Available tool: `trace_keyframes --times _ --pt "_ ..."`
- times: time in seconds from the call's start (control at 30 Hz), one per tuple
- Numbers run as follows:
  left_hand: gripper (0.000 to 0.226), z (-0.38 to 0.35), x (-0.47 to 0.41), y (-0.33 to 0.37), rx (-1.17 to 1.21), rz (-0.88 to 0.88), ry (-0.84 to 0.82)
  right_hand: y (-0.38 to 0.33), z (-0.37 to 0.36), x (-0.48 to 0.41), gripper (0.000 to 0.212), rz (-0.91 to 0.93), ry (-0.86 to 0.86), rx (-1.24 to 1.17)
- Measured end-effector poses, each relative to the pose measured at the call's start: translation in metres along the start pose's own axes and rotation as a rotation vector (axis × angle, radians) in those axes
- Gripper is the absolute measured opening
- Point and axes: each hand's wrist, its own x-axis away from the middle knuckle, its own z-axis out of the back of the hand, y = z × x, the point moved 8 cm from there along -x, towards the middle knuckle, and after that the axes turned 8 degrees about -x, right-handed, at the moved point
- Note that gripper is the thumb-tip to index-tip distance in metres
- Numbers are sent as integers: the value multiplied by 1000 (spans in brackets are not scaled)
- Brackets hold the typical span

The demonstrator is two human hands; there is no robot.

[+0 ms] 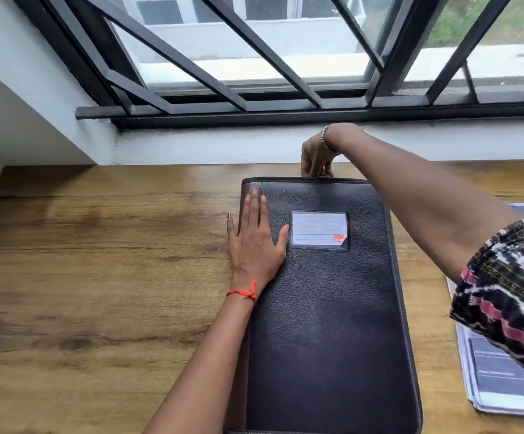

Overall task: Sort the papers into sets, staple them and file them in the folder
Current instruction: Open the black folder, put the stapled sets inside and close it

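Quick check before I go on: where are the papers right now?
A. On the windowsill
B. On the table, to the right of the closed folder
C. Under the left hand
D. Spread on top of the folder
B: the papers lie in a stack on the table, to the right of the closed folder.
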Motion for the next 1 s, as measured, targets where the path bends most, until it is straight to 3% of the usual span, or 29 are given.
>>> trace_keyframes --times 0.33,0.5,0.7,0.83,1.0 --pt "83 1 1 0 -2 5 -11 67 -2 31 25 -100 24 -61" --pt "69 0 1 -1 16 15 -20 96 -5 49 16 -38 138 -327" --pt "69 1 1 -1 33 20 -16 125 -18 70 30 59 342 -767" --pt "70 1 2 -3 37 27 -12 136 -40 83 15 121 352 -854" --pt "70 -1 0 -4 33 37 -14 138 -65 99 14 186 489 -969"
